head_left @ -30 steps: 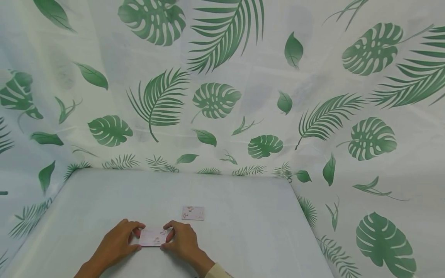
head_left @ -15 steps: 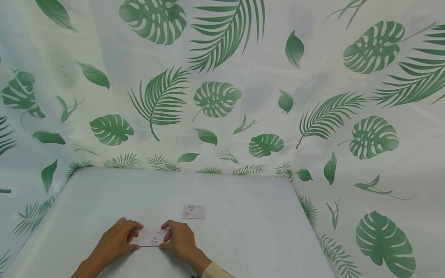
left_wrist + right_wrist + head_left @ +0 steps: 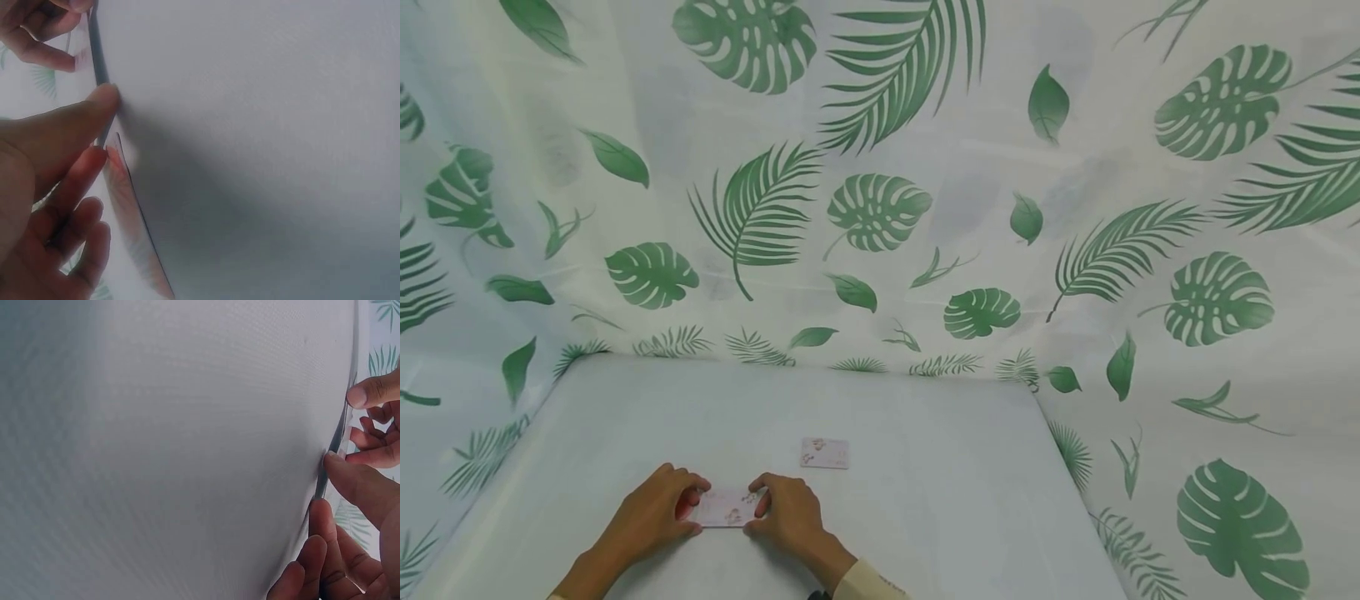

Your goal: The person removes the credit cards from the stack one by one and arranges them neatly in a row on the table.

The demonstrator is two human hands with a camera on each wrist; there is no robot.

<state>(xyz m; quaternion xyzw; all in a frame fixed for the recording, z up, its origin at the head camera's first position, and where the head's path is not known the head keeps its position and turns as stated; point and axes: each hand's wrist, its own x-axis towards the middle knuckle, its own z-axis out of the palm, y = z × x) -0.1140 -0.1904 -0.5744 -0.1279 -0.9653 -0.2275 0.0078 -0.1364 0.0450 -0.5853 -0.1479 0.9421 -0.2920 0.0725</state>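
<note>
A pale pink card (image 3: 725,508) with a small flower print lies flat between the two hands in the head view, close over the white table. At its left end my left hand (image 3: 655,510) pinches it, thumb on the near edge and a finger on the far edge. My right hand (image 3: 792,512) pinches the right end in the same way. The left wrist view shows the left thumb (image 3: 103,98) pressed to the card's thin edge. In the right wrist view the right thumb (image 3: 335,459) meets that edge. Fingers cover both card ends.
A second pink flower-print card (image 3: 825,453) lies flat farther back, to the right of the hands. The white tabletop (image 3: 940,483) reaches back to a white sheet (image 3: 895,275) printed with green leaves, which encloses the table at the back and sides.
Both hands and the card they hold have shifted slightly left relative to the second card. The grip looks the same, and the head view has turned a little left.
</note>
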